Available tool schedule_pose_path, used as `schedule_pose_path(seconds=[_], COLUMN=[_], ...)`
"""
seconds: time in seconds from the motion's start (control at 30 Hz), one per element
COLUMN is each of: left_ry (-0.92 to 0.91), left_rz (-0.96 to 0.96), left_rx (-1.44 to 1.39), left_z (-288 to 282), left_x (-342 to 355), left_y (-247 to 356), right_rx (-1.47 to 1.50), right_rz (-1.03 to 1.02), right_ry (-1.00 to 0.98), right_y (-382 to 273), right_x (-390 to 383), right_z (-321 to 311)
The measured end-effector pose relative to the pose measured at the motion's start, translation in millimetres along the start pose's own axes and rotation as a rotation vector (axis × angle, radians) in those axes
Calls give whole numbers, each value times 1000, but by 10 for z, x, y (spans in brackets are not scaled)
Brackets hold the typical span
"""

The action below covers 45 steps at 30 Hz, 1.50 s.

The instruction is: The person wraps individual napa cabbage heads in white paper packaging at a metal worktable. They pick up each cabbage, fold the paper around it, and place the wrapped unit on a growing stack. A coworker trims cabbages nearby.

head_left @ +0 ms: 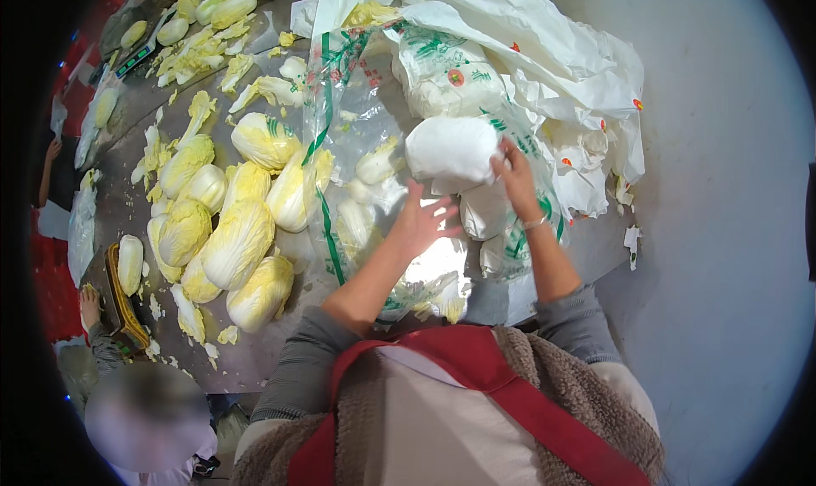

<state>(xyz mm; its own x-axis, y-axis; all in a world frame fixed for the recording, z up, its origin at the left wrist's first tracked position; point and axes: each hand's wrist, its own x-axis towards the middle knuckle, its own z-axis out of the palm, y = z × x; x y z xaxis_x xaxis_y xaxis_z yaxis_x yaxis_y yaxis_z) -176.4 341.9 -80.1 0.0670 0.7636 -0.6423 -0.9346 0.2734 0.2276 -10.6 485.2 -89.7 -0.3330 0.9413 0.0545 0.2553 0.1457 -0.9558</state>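
My right hand point(516, 178) has its fingers and thumb curled at the right end of a plump white paper-wrapped bundle point(450, 150). What the paper covers is hidden. Just below the bundle's left part, my left hand point(422, 222) is open, its fingers spread and holding nothing. Both hands are over a large clear plastic bag point(327, 159) with green and red print, spread on the table. Other white-wrapped bundles point(484, 210) lie in the bag beneath my right hand, and a printed white-wrapped bundle point(446, 73) sits farther back.
Bare napa cabbages point(242, 244) are heaped left of the bag, with loose leaves point(200, 56) scattered beyond. White paper sheets point(561, 56) pile up at the back right. At the far left are a basket point(127, 303), a scale point(136, 59) and a co-worker's hand point(89, 307).
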Motion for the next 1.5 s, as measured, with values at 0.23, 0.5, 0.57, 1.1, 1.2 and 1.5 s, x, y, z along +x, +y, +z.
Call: schedule_pose_path(seconds=[0.23, 0.5, 0.57, 1.1, 1.2, 1.5], left_ry=[-247, -543, -473, -439, -438, -398], left_rz=[61, 118, 350, 544, 444, 412], left_rx=[-200, -216, 245, 142, 121, 81], left_z=[-315, -628, -559, -802, -719, -994], left_x=[327, -652, -1011, -1647, -1788, -1958], left_y=[144, 164, 186, -440, -452, -887], right_rx=[-337, 799, 1049, 200, -223, -306], right_rz=[-512, 368, 344, -141, -727, -641], right_ry=[-324, -407, -497, -370, -486, -852], right_y=[-382, -720, -1051, -1041, -1471, -1441], right_x=[-1313, -1395, -1499, -2212, -1955, -2184], right_z=[623, 431, 591, 387, 219, 261])
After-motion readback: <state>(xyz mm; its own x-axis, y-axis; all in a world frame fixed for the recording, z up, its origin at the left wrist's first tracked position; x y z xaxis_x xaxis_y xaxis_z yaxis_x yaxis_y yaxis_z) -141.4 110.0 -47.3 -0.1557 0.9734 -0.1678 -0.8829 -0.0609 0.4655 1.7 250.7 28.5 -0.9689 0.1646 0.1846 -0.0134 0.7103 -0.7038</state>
